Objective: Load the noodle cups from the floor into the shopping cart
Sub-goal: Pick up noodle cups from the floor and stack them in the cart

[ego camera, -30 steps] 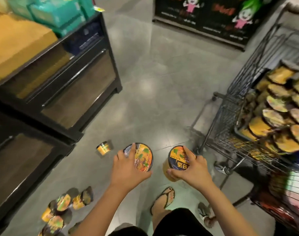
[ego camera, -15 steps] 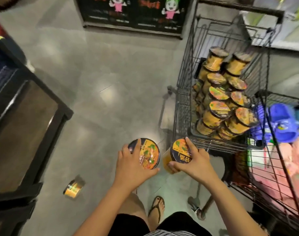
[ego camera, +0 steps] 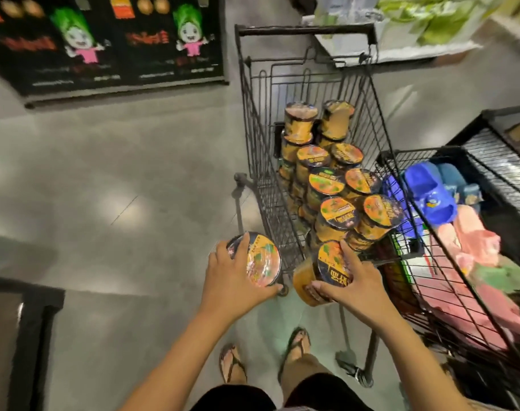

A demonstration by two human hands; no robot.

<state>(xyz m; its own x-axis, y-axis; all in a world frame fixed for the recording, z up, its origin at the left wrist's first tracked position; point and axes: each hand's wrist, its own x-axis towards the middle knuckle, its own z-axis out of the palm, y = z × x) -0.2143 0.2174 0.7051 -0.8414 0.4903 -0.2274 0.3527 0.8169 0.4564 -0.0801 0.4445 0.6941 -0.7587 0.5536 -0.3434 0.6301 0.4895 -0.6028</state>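
My left hand grips a noodle cup with an orange and black lid, held just left of the shopping cart's near corner. Another noodle cup, orange-sided and tilted, is gripped by my right hand at the near end of the black wire shopping cart. Inside the cart stands a pile of several stacked noodle cups. No cups on the floor are in view.
A second wire basket on the right holds blue slippers and pink packets. A black poster stand stands at the back left, a dark shelf corner at the near left. My sandalled feet are below the hands.
The view has swung right, so the cart is now straight ahead and the loose cups on the floor have left the frame. Both hands have carried their cups up to the cart's near end.
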